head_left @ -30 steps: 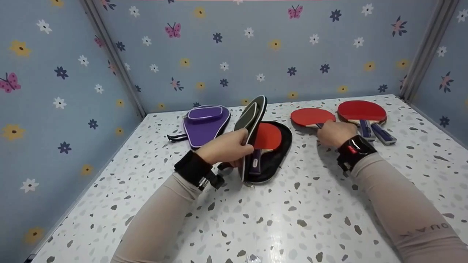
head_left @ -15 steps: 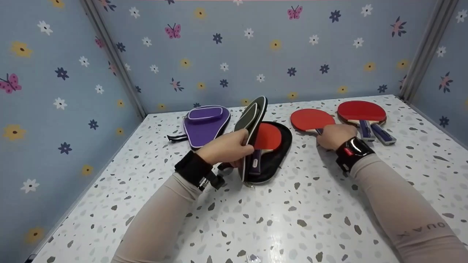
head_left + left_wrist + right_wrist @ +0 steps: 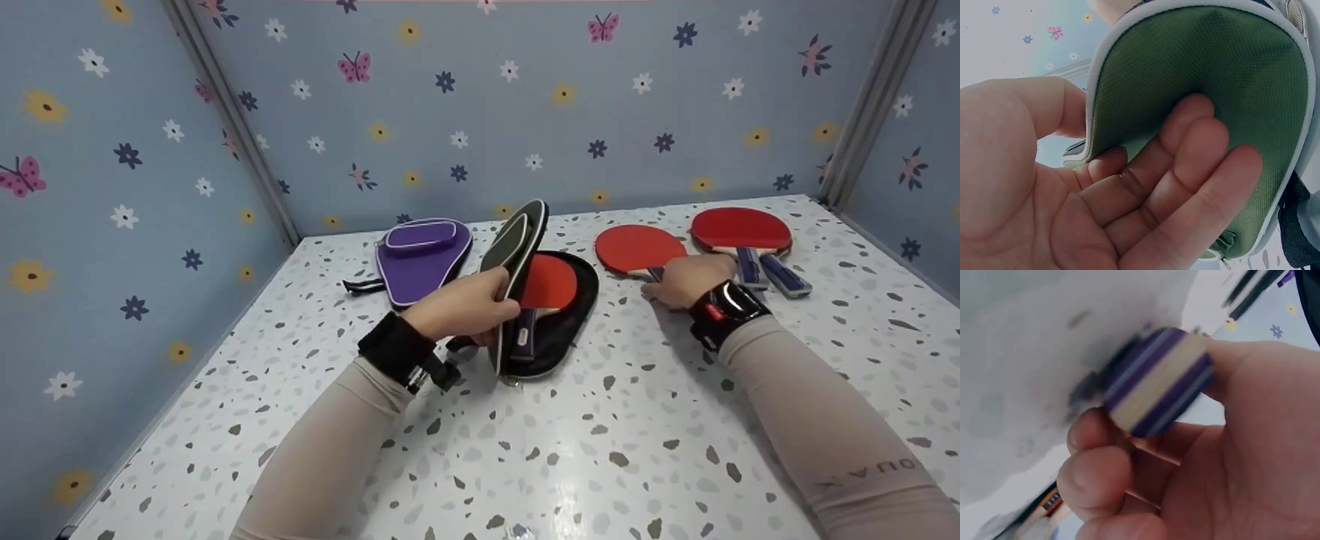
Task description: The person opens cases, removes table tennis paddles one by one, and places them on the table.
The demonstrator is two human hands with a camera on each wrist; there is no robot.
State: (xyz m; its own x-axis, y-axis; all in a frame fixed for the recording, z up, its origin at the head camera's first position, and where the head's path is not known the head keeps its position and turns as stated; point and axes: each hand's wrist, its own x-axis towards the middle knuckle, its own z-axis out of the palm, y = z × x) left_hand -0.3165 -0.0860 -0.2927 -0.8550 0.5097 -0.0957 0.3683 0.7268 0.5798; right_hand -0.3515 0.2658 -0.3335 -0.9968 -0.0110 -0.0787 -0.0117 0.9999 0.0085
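Observation:
My left hand (image 3: 469, 304) pinches the raised flap of a dark green paddle case (image 3: 504, 247), thumb on one side and fingers on the green outer face (image 3: 1196, 62). Inside the case's black half lies a red table tennis paddle (image 3: 551, 281) with a purple handle. At the right, my right hand (image 3: 691, 279) holds a second red table tennis paddle (image 3: 641, 247) by its handle; the blade is on or just above the table, I cannot tell which. In the right wrist view, the striped purple and wood handle end (image 3: 1159, 382) shows between thumb and fingers.
Left of the green case lies a purple paddle case (image 3: 420, 259) with a black strap. Two more paddles (image 3: 742, 229), overlapping, lie beyond my right hand. Patterned panels (image 3: 562, 142) border the speckled table (image 3: 585, 457) at the back and sides.
The right hand's fingers have shifted slightly on the handle, and the held paddle's blade is angled a little differently. The left hand and raised flap have stayed put.

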